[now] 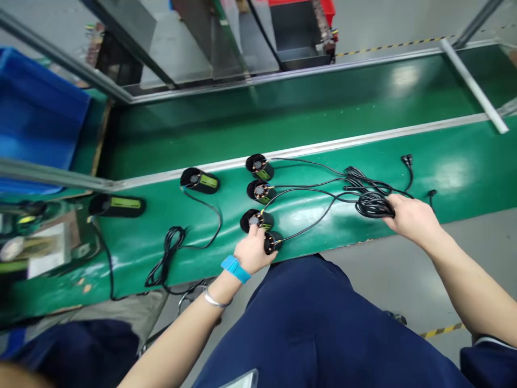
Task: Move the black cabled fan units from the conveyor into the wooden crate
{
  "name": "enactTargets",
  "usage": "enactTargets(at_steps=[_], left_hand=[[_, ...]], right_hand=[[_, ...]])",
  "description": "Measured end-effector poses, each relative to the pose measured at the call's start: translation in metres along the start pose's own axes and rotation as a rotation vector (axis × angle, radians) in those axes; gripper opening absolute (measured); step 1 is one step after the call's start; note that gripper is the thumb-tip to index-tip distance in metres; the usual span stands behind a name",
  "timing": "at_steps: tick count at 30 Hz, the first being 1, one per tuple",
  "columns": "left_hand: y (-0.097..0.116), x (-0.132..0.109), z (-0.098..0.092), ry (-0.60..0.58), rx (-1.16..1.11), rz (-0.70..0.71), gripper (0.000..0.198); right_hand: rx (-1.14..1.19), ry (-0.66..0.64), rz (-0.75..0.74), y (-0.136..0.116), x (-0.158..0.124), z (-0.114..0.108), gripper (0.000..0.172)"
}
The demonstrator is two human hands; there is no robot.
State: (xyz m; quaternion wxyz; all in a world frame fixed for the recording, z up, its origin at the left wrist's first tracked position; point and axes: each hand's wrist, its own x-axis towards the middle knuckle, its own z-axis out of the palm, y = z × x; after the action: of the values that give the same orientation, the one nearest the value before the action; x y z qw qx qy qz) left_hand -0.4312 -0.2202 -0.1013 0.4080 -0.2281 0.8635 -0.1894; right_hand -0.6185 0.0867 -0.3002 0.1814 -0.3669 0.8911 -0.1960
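My left hand (255, 252), with a blue band and a silver bangle at the wrist, is closed around the nearest black cylindrical housing (271, 243). Its fingertips reach the neighbouring housing (264, 220). Two more housings, an upper one (260, 167) and a middle one (260, 191), lie in the same row, open ends facing left, with yellow-green labels. Black cables run right from them to a coiled bundle (374, 205). My right hand (410, 218) grips the bundle's right end. Cable plugs (407, 160) lie beyond it.
Farther left lie two labelled housings, one (201, 180) with a coiled cable (167, 256) and another (117, 205) near the corner. A metal rail (323, 144) runs along the green bench (464, 178). A blue bin (38, 113) stands left; another person's dark clothing (81, 345) shows lower left.
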Motion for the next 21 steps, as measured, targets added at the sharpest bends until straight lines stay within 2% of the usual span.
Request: enactTargets(at_steps=[3,6,8,11,13,16,18,21], left_hand=[[-0.005,0.001,-0.016,0.022,0.020,0.061,0.052],[-0.005,0.003,-0.040,0.039,0.027,0.231,0.050],[-0.001,0.008,-0.055,0.050,0.030,0.395,0.049],[0.016,0.021,-0.076,0.069,0.054,0.697,0.049],[0.038,0.030,-0.087,0.082,0.080,0.913,0.051],[0.091,0.032,-0.102,0.053,0.117,1.232,0.052],[0.133,0.020,-0.108,-0.013,0.135,1.448,0.053],[0.194,-0.017,-0.112,-0.132,0.195,1.720,0.055]], right_hand=[[0.023,0.059,0.123,-0.006,-0.010,-0.028,0.018],[0.054,0.142,0.270,-0.010,-0.039,-0.056,0.016],[0.081,0.193,0.377,-0.017,-0.073,-0.074,0.016],[0.101,0.246,0.574,-0.041,-0.142,-0.103,0.018],[0.092,0.263,0.722,-0.065,-0.194,-0.125,0.022],[0.083,0.251,0.973,-0.111,-0.273,-0.157,0.026],[0.062,0.247,1.142,-0.146,-0.323,-0.176,0.027],[-0.029,0.227,1.344,-0.203,-0.389,-0.198,0.028]])
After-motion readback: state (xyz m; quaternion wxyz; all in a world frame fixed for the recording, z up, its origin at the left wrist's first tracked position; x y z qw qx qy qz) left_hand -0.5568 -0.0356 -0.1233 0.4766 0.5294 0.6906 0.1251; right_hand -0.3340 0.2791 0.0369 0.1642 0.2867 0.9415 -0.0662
